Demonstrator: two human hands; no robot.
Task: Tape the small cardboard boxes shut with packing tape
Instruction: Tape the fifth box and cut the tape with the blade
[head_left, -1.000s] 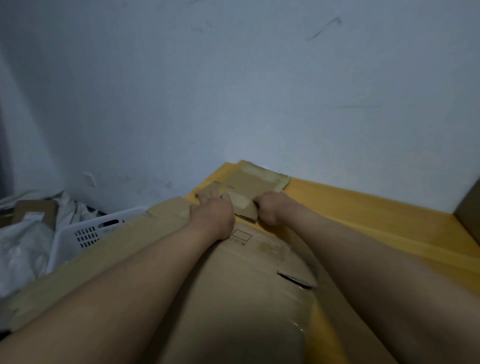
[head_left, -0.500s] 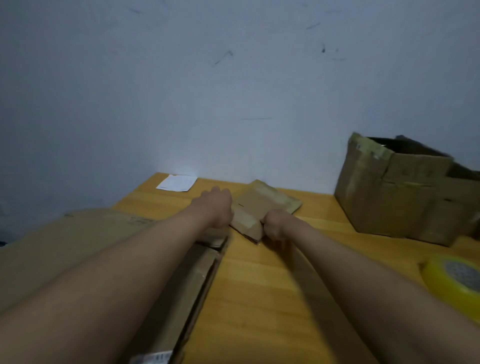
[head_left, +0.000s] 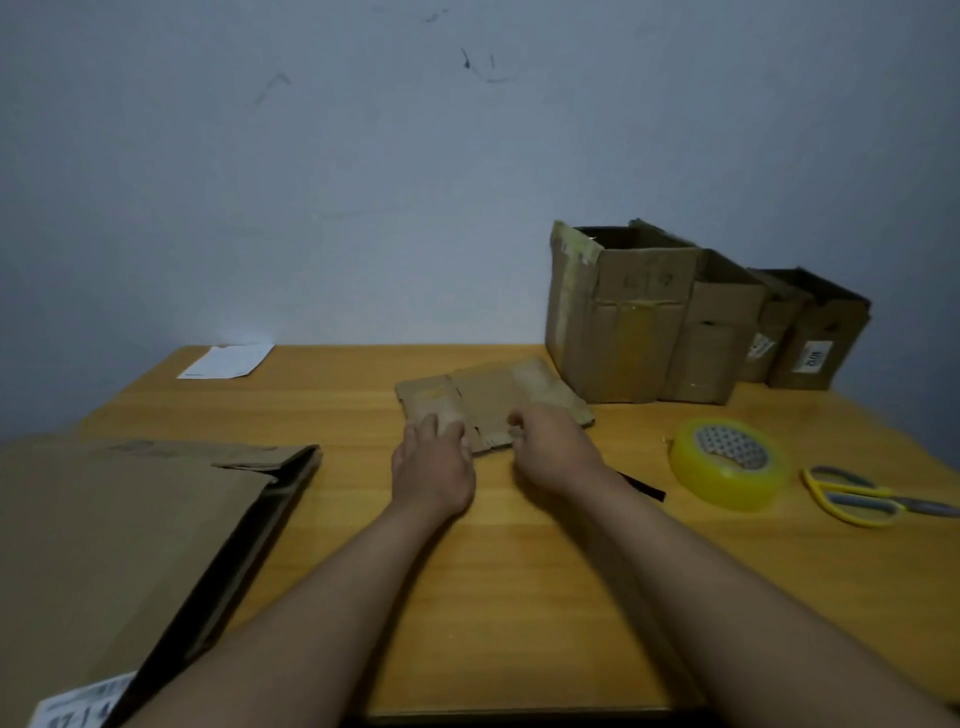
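Cardboard, a flattened box (head_left: 493, 402), lay on the worktop (head_left: 519, 571); left hand (head_left: 434, 467) and right hand (head_left: 550, 449) pinched its near edge with curled fingers, probably to unfold it.

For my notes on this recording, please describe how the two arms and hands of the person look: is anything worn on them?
Both forearms are bare up to the picture's lower edge; no sleeves show. The left hand and right hand wear no gloves. No watch, bracelet or ring is visible, though the fingers are partly hidden and blurred.
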